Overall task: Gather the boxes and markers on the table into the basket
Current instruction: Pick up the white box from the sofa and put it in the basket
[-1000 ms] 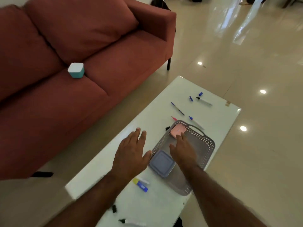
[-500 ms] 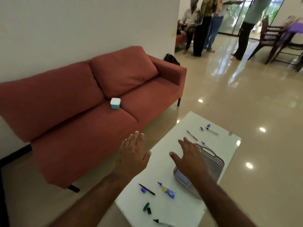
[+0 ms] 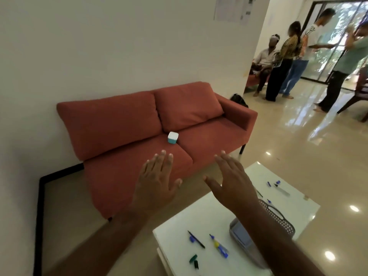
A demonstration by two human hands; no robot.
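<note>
Both hands are hovering with fingers spread, holding nothing: left hand (image 3: 157, 186) off the table's left edge over the floor gap by the sofa (image 3: 151, 136), right hand (image 3: 233, 186) above the table (image 3: 179, 228). Basket (image 3: 278, 218) is sitting near the table's right edge, a lidded box (image 3: 242, 235) lying inside, partly hidden by the right forearm. Markers are lying loose: blue-yellow one (image 3: 219, 246) near the front, another (image 3: 280, 189) by the far edge. Teal box (image 3: 172, 137) is sitting on the sofa seat.
</note>
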